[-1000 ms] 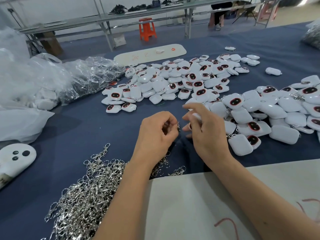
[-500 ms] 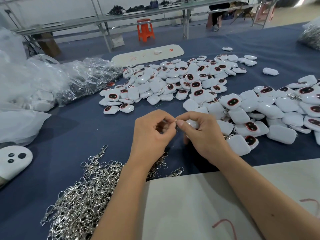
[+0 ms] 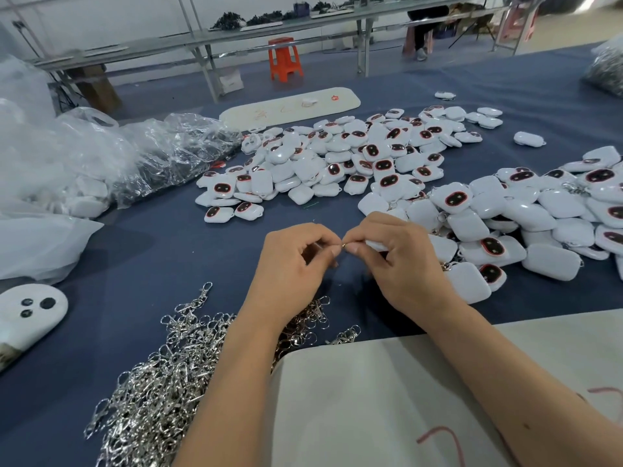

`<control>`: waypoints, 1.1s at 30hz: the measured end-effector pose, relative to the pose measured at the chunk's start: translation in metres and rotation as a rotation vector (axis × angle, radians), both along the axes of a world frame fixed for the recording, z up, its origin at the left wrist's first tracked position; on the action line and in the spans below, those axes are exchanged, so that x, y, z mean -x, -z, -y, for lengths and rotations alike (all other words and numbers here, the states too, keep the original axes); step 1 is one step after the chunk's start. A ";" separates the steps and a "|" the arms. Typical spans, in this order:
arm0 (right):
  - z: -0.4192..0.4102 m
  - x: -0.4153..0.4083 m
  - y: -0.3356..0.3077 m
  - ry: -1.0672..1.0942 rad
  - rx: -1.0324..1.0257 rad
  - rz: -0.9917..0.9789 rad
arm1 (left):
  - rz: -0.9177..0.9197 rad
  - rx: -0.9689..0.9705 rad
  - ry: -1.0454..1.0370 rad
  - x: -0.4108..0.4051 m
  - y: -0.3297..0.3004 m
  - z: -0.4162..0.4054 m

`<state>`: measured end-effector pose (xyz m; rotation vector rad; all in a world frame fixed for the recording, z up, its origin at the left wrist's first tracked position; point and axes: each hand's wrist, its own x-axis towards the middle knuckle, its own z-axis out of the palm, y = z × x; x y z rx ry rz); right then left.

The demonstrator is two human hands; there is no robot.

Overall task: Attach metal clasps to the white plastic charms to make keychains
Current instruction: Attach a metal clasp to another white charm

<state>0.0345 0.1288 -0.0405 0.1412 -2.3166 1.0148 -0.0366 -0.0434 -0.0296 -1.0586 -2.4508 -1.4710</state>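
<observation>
Over the blue desk (image 3: 141,264), the person's two hands meet fingertip to fingertip near the middle of the view. The left hand (image 3: 290,264) has its fingers curled, pinching a small metal ring (image 3: 343,245) that shows only as a glint between the two thumbs. The right hand (image 3: 401,264) pinches the same ring from the other side and also grasps a white plastic charm (image 3: 376,245), mostly hidden under its fingers, with just one white edge showing. Whether the ring is already through the charm cannot be told. A heap of silver metal clasps (image 3: 158,382) lies on the desk at the near left, partly under the left forearm. A spread of white charms (image 3: 337,160), many showing a dark, red-rimmed face, lies beyond the hands, and a second pile of charms (image 3: 526,217) sits to the right, some with metal hardware showing between them. Crumpled clear plastic bags (image 3: 161,153) lie at the far left. A pale board (image 3: 387,399) with red marks lies under the forearms at the near edge.
</observation>
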 end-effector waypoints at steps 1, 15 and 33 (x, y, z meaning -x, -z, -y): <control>0.000 0.000 0.001 -0.009 0.003 0.005 | 0.009 0.004 0.007 0.000 -0.001 0.000; -0.004 0.001 0.003 -0.052 0.056 0.012 | 0.199 -0.014 0.037 0.000 -0.002 0.002; -0.005 0.001 0.002 -0.091 0.343 0.239 | 0.057 -0.041 -0.009 -0.005 -0.001 -0.003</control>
